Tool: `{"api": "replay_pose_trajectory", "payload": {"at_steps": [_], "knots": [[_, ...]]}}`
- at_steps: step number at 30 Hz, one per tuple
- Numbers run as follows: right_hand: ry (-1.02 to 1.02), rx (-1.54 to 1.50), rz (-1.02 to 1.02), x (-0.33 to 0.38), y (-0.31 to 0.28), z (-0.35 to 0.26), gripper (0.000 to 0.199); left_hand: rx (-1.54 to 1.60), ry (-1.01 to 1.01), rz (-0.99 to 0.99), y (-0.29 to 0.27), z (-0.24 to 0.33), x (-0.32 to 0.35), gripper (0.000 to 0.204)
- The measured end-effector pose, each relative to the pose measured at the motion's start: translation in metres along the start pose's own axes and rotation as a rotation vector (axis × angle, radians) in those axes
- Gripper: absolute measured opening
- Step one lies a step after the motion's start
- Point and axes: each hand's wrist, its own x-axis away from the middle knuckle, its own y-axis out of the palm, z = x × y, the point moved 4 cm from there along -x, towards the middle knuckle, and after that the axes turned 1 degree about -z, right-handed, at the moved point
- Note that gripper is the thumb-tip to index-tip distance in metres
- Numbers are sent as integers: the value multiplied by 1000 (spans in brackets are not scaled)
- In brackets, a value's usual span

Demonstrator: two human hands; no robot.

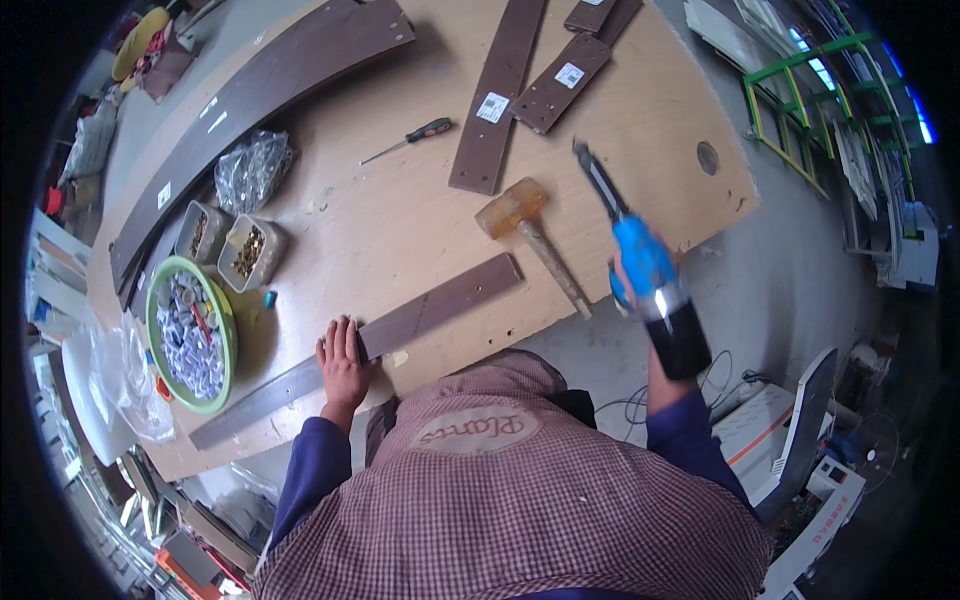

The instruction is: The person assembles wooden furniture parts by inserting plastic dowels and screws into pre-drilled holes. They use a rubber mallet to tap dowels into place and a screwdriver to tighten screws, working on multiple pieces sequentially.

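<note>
My left hand [343, 362] lies with fingers stretched out on a long, narrow brown board [440, 307]. The board runs at a slant along the table's near edge, with small holes near its right end. In my right hand [620, 268] is a blue and black power drill [645, 258], its long dark nose tilted toward the far left. It is held up beyond the table's right front edge, and its body hides most of that hand. A mallet [515, 207] with an amber head and wooden handle rests on the table between the board and the drill.
Behind lie a screwdriver [407, 140], brown slats [497, 100] and a long curved brown panel [260, 95]. At left are a green basin [228, 345] of pale plastic parts, two tubs [270, 275] of small metal hardware and a clear plastic bag [252, 172]. The table [640, 120] has a hole at right.
</note>
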Motion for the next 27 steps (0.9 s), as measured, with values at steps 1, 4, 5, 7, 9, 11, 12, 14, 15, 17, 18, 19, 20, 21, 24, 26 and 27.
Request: {"api": "replay_pose_trajectory", "payload": {"at_steps": [1,4,5,7,9,11,12,14,15,17,18,19,20,21,24,26,27], "knots": [[200,-254,-17,24,-4,10,20,-31,-8,13,1,-1,1,89],[714,-906,-556,87,2,29,41,-30,-8,75,4,-3,2,90],[923,-1030,-655,105,6,37,49,-73,-18,77,6,-4,1,91],[883,-839,-640,129,7,48,55,-39,-9,110,8,-6,2,90],[527,-47,-679,133,10,51,56,-35,-15,116,10,-7,3,89],[126,704,-647,133,23,39,57,-39,-6,137,10,-8,4,89],[-62,1076,-604,134,31,31,57,-40,11,166,9,-8,4,89],[9,924,-502,129,44,20,38,-39,14,166,10,-9,4,89],[-92,1051,-526,127,51,12,38,-32,11,170,11,-9,4,89],[-83,1206,-557,121,61,4,42,-25,3,162,12,-11,5,88],[-94,1271,-554,119,66,1,44,-20,-4,157,13,-12,4,88],[-187,1304,-534,116,73,-6,45,-20,-3,159,13,-12,4,88],[-244,1328,-526,114,78,-11,47,-21,-2,159,13,-13,4,88],[-326,1322,-545,111,85,-17,44,-13,-4,164,14,-13,5,88],[-511,1218,-692,98,99,-33,46,-4,-8,153,14,-14,5,87],[-495,1137,-879,84,106,-29,51,-23,-11,138,14,-15,5,87],[-380,1088,-888,77,105,-24,52,-33,-11,141,14,-15,5,87]]}}
